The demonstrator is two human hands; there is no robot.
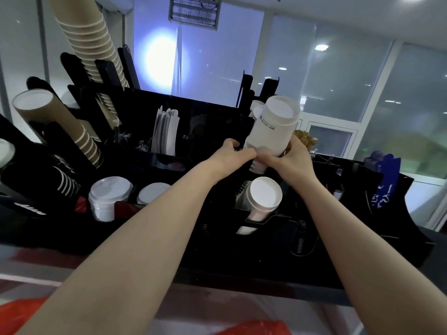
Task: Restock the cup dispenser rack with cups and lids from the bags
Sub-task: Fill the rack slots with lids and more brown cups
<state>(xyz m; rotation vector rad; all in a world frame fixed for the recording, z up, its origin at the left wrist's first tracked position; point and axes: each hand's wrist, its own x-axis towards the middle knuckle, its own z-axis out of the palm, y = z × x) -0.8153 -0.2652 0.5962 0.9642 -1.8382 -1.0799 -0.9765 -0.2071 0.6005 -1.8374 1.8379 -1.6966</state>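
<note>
Two hands, left hand [232, 153] and right hand [294, 158], fingers curled around one white cup stack [271, 128].

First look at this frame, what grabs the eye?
Centre right, both hands, left and right, grip a stack of white cups tilted over the black rack. Upper left, a tall brown ribbed cup stack leans out of the rack. Low left stand white lids.

Two bare forearms, no sleeves, left hand [228, 154], right hand [294, 160]
</note>
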